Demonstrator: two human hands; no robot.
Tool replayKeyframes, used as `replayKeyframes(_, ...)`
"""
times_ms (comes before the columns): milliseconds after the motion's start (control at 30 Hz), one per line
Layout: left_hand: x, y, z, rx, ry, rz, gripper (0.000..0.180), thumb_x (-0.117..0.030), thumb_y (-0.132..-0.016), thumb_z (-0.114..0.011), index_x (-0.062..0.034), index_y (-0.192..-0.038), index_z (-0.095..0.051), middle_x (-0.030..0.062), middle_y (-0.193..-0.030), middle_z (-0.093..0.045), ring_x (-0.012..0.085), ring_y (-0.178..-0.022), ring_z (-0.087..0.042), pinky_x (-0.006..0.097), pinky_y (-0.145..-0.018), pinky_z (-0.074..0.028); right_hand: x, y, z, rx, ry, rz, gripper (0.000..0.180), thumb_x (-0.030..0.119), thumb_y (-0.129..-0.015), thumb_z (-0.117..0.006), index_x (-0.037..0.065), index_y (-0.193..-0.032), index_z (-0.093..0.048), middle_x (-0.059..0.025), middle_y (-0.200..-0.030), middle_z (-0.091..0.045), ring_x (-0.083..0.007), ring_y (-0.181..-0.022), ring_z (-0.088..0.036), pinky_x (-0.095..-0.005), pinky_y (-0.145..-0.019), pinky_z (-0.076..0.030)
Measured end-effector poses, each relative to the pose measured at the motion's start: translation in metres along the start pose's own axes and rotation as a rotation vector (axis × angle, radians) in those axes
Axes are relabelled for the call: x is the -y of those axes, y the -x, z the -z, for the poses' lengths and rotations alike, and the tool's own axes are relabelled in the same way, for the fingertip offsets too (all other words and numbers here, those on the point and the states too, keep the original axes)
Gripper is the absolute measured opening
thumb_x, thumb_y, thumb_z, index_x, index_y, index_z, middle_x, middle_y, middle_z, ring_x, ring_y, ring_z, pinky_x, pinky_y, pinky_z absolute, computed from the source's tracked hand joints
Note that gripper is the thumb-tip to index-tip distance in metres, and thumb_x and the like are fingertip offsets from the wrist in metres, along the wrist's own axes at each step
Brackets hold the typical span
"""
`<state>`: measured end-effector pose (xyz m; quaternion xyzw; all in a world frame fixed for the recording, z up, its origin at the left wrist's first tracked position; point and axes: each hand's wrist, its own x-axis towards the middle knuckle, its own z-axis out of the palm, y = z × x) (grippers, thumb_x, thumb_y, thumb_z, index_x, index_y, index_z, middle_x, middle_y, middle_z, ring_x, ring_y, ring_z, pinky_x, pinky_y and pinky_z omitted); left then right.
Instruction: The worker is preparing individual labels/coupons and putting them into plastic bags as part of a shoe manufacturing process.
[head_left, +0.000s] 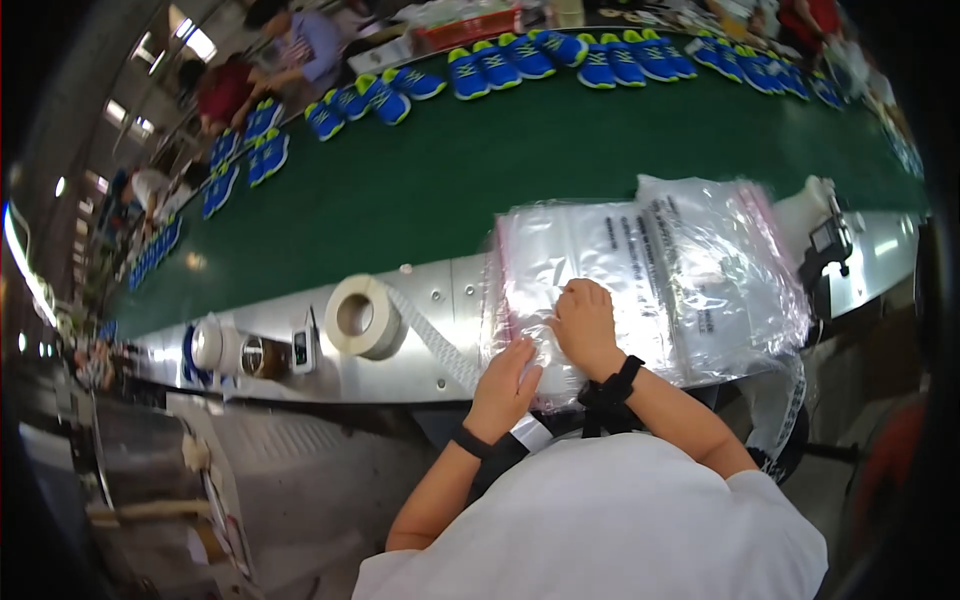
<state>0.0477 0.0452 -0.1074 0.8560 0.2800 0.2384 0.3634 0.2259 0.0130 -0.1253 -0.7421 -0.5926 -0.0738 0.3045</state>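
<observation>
Clear plastic bags (560,235) with dark print and a pinkish edge lie in a layered stack in front of me, on the metal ledge and partly over the green belt. My right hand (587,322) is on the stack, its fingers curled down and closed on a plastic bag; the fingertips are hidden. At the stack's near left corner, my left hand (508,385) has its fingers stretched and the thumb apart, touching the bag's edge. Left of it stands a roll of white labels (362,318), its printed strip (432,338) running toward my left hand.
Blue sneakers (497,66) with lime trim line the far side of the green belt (400,190). A clear bottle (238,350) and a small white device (304,346) rest on the metal ledge. A tape dispenser (828,240) stands right of the bags. Several people work across the belt.
</observation>
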Motion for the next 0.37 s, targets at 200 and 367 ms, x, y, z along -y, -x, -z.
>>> replayKeyframes(200,0.012,0.002,0.019,0.055,0.21,0.261,0.034,-0.02,-0.089,-0.047,0.0034,-0.113,-0.052,0.02,-0.118,-0.052,0.035,-0.114,-0.047,0.038,-0.096,-0.037,-0.025,0.002,-0.008,-0.014,-0.625,-0.135,0.007,0.007,-0.073,-0.056,0.002,-0.076,-0.052,-0.0138,-0.078,-0.051,-0.0312,-0.077,-0.049,-0.0405,-0.07,-0.039)
replayKeyframes(367,0.059,-0.011,0.057,-0.057,0.186,-0.134,0.038,-0.019,-0.095,-0.035,0.0012,-0.127,-0.04,0.0128,-0.126,-0.047,0.014,-0.114,-0.046,0.026,-0.096,-0.035,-0.024,-0.017,-0.068,0.115,-0.466,0.179,0.007,0.011,-0.079,-0.057,0.004,-0.081,-0.055,-0.0135,-0.083,-0.053,-0.0303,-0.081,-0.051,-0.0391,-0.071,-0.041)
